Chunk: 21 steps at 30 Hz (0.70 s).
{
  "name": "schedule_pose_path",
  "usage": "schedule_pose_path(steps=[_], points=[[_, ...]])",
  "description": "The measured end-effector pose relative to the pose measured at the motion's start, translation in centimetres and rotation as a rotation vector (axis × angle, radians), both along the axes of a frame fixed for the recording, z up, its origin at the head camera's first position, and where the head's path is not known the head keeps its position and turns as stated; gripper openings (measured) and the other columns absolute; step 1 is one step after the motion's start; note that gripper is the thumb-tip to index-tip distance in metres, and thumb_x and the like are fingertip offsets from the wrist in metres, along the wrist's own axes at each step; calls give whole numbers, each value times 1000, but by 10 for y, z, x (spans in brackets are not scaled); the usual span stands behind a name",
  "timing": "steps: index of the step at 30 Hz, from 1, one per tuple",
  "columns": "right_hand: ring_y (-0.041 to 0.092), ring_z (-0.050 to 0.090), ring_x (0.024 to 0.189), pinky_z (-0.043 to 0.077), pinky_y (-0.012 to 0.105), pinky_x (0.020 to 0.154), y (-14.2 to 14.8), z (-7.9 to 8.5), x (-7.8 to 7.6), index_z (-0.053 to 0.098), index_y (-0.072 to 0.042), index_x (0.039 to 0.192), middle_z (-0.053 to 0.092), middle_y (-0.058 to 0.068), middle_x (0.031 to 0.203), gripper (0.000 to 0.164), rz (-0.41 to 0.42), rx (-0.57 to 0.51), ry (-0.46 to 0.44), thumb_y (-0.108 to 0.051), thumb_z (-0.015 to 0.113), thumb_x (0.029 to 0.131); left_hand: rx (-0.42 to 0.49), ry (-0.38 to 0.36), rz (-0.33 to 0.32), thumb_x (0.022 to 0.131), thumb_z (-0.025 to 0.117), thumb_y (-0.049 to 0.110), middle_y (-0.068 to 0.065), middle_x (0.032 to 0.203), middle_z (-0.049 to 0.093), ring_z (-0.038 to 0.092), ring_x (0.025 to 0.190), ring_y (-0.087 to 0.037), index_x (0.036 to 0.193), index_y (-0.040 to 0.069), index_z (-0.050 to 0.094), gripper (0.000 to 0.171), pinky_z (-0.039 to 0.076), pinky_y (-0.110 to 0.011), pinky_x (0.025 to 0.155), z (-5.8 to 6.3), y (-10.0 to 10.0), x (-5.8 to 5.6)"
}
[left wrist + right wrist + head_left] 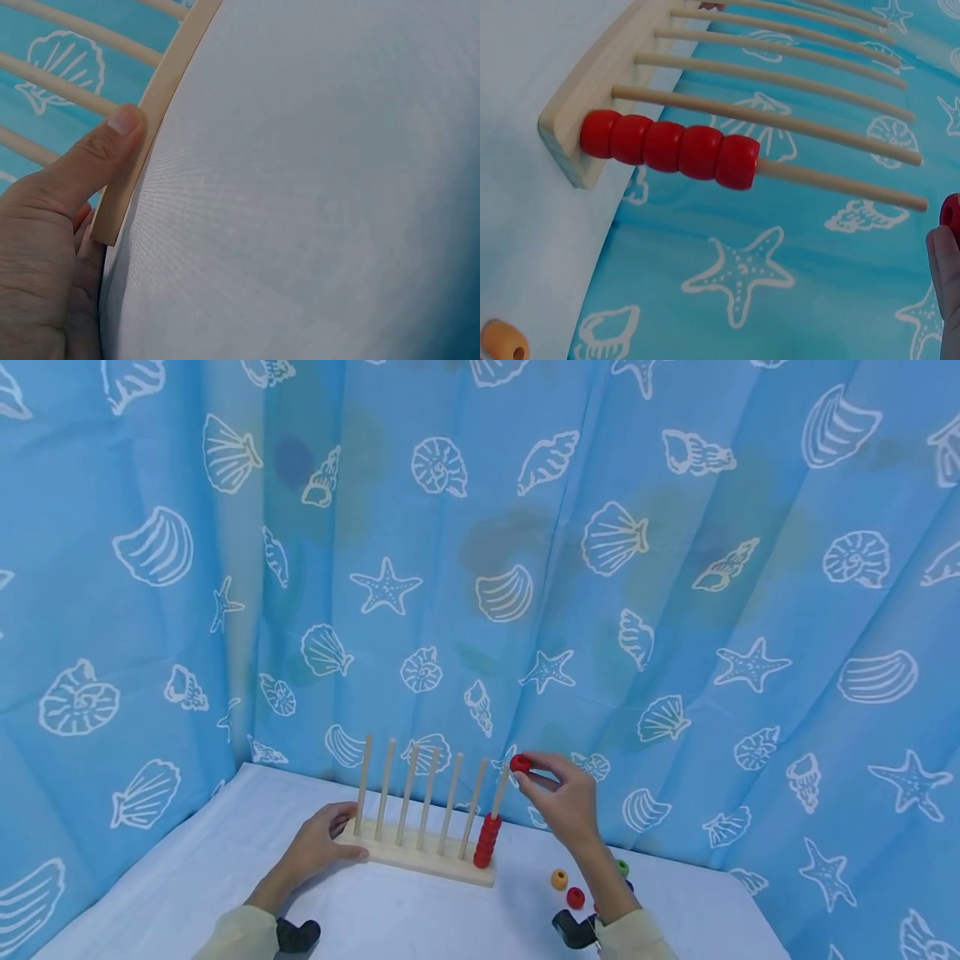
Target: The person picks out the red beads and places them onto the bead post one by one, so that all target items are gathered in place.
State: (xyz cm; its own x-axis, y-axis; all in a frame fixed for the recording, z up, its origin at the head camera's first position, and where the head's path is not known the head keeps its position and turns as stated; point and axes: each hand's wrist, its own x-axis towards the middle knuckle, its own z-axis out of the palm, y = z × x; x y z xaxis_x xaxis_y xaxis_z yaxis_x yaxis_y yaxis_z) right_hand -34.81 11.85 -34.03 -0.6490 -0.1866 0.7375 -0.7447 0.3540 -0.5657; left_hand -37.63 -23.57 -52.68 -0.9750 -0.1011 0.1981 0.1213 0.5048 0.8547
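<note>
A wooden base [420, 858] with a row of several upright pegs stands on the table. Several red beads [664, 146] are stacked on its rightmost peg [840, 184]. My left hand [318, 843] grips the base's left end, the thumb [112, 146] along its front and the fingers behind, partly hidden. Between thumb and fingertips, my right hand [564, 793] pinches one red bead [520, 764] beside the top of that rightmost peg. In the right wrist view this bead [951, 214] shows at the right edge, just off the peg's tip.
Loose beads lie on the white table [405, 918] by my right forearm: an orange bead [559, 879], a red bead [575, 897] and a green bead [622, 867], with others partly hidden. A blue shell-patterned curtain [465, 635] hangs right behind the table.
</note>
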Motion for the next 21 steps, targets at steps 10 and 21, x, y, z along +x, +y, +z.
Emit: schedule_pose_path(steps=[10,21], points=[[19,67,103,59,34,80,-3,-29,-39,70,-7,116,69,3,110,34,20,-29,24,-8,77,83,-4,19,4,57,93,32,-19,136,53,48,129,-37,137,1,49,96,43,-44,106,4,2,3],[19,66,104,58,29,82,-8,-32,-43,70,-9,116,68,3,111,33,35,-44,-7,-9,77,84,3,29,-1,56,94,34,-19,134,54,49,128,-37,137,0,49,98,43,-43,105,2,0,3]])
